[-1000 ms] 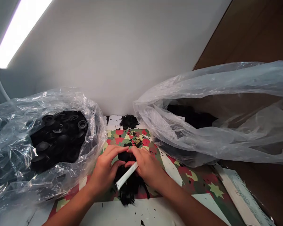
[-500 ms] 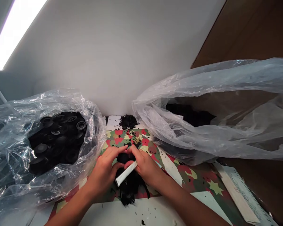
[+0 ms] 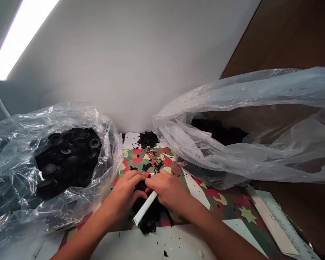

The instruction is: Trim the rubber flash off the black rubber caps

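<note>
My left hand [image 3: 126, 193] curls its fingers and thumb around a round black rubber part [image 3: 141, 185], which is mostly hidden between the hands. My right hand [image 3: 169, 187] is closed in a fist around a white, wrapped-looking stick handle [image 3: 145, 208], its free end angled down to the left. Whatever working end the handle has is covered by the fingers. Both hands meet at the black part. Under them lies a heap of black scraps [image 3: 148, 229].
At left, a clear plastic bag [image 3: 16, 162] holds several round black rubber parts [image 3: 70, 160]. A larger bag [image 3: 219, 166] with black pieces inside stands at right. More scraps [image 3: 148, 139] lie by the wall on the patterned mat [image 3: 224, 209]. A lamp [image 3: 21, 39] hangs upper left.
My right hand has turned over the black part, its fingers closing in further. The white handle's free end has dropped slightly. My left hand keeps its grip.
</note>
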`<action>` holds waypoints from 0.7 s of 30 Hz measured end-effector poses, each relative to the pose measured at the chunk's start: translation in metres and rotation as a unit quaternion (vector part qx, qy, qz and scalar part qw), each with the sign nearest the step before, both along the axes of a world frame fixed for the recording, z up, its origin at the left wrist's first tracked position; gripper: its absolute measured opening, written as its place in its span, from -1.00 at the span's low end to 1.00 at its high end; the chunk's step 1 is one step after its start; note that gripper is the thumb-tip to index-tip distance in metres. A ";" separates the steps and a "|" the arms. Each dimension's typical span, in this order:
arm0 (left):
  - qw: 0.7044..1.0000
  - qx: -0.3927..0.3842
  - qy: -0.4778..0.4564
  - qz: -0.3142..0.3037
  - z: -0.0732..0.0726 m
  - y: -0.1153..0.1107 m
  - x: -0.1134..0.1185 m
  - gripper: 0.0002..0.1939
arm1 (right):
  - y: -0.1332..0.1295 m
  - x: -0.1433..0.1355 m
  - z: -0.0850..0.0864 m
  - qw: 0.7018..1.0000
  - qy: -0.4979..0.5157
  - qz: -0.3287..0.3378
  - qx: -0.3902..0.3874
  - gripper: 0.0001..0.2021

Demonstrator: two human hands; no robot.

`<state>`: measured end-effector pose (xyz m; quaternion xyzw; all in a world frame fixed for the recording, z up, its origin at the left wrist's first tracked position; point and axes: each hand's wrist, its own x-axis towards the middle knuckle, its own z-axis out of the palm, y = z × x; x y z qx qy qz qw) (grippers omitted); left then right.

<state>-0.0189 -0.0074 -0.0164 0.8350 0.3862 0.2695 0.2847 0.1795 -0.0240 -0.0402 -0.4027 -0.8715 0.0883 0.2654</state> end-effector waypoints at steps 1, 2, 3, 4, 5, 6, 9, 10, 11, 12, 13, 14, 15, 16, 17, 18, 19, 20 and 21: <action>1.000 -0.015 0.000 0.001 0.003 0.000 0.000 -0.80 | 0.000 0.002 0.001 1.000 0.002 0.013 -0.013 -0.75; 0.999 -0.032 -0.003 0.003 0.006 0.000 0.000 -0.83 | 0.000 0.003 0.002 0.999 0.006 0.026 -0.027 -0.75; 0.999 -0.049 -0.009 0.006 0.009 0.000 0.000 -0.86 | 0.001 0.005 0.003 0.998 0.013 0.038 -0.038 -0.74; 0.998 -0.064 -0.016 0.009 0.012 0.001 0.000 -0.89 | 0.001 0.006 0.002 0.998 0.021 0.048 -0.046 -0.73; 0.997 -0.077 -0.020 0.010 0.014 0.001 -0.001 -0.91 | 0.000 0.006 0.001 0.997 0.029 0.055 -0.051 -0.72; 0.996 -0.089 -0.019 0.009 0.015 0.003 -0.001 -0.92 | 0.000 0.006 0.000 0.996 0.035 0.059 -0.054 -0.71; 0.992 -0.126 0.001 -0.001 0.017 0.007 -0.004 -0.78 | 0.000 0.004 -0.006 0.996 0.048 0.058 -0.048 -0.70; 0.990 -0.140 0.004 -0.004 0.017 0.008 -0.005 -0.70 | 0.000 0.003 -0.008 0.996 0.048 0.056 -0.045 -0.71; 0.988 -0.152 0.003 -0.004 0.017 0.009 -0.006 -0.65 | 0.000 0.002 -0.009 0.997 0.046 0.054 -0.042 -0.71; 0.987 -0.160 -0.002 -0.004 0.018 0.009 -0.006 -0.64 | 0.000 0.002 -0.009 0.997 0.045 0.052 -0.036 -0.71; 0.987 -0.163 -0.011 -0.001 0.018 0.009 -0.006 -0.66 | 0.000 0.002 -0.008 0.997 0.047 0.050 -0.030 -0.71; 0.987 -0.161 -0.024 0.004 0.019 0.008 -0.005 -0.71 | -0.001 0.002 -0.006 0.997 0.051 0.048 -0.022 -0.71; 0.987 -0.157 -0.044 0.012 0.019 0.006 -0.004 -0.76 | -0.001 0.002 -0.004 0.997 0.058 0.047 -0.011 -0.71; 0.986 -0.154 -0.067 0.020 0.019 0.005 -0.003 -0.82 | -0.002 0.002 -0.002 0.997 0.066 0.048 0.001 -0.71; 0.983 -0.154 -0.095 0.030 0.018 0.004 -0.001 -0.87 | -0.002 0.002 0.001 0.996 0.074 0.049 0.013 -0.70; 0.978 -0.160 -0.125 0.039 0.017 0.002 0.000 -0.91 | -0.003 0.001 0.003 0.995 0.083 0.051 0.024 -0.69; 0.972 -0.174 -0.154 0.046 0.015 0.001 0.002 -0.93 | -0.004 0.000 0.005 0.994 0.092 0.051 0.036 -0.67; 0.963 -0.194 -0.182 0.052 0.012 -0.001 0.004 -0.92 | -0.005 -0.001 0.007 0.992 0.104 0.049 0.052 -0.66; 0.950 -0.220 -0.212 0.059 0.010 -0.002 0.005 -0.88 | -0.007 -0.004 0.008 0.990 0.116 0.048 0.070 -0.65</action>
